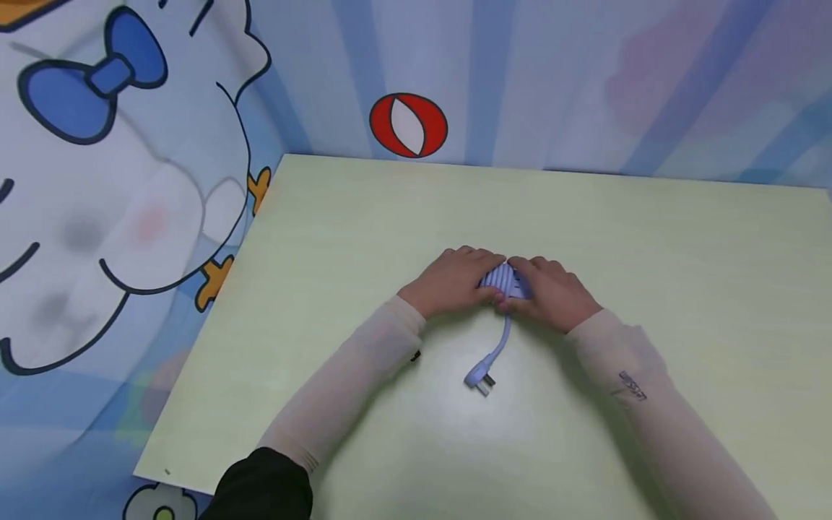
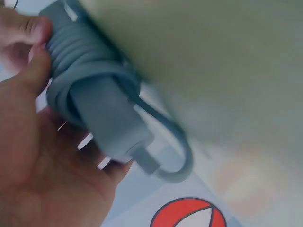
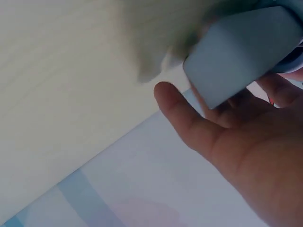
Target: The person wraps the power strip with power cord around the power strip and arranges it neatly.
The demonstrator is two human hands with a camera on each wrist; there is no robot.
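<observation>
A power strip (image 1: 520, 286) with its cord (image 1: 497, 278) wound around it is held between the two hands over the table. My left hand (image 1: 453, 283) grips it from the left, thumb on the near side and fingers on the far side. From the right, my right hand (image 1: 552, 292) holds the other end, its thumb close to the left thumb. The plug (image 1: 479, 374) hangs toward me on a short free length of cord, prongs pointing down. In the left wrist view, cord turns circle the strip's body (image 2: 111, 118) and a loop sticks out from its end. The right wrist view shows the strip's blunt end (image 3: 241, 54) by the right palm.
The pale table (image 1: 292, 245) spreads around both arms. Behind it stands a wall with a printed red and white ball (image 1: 408, 125); a cartoon figure (image 1: 123, 188) covers the left side. A small dark object (image 1: 416, 356) shows beside the left sleeve.
</observation>
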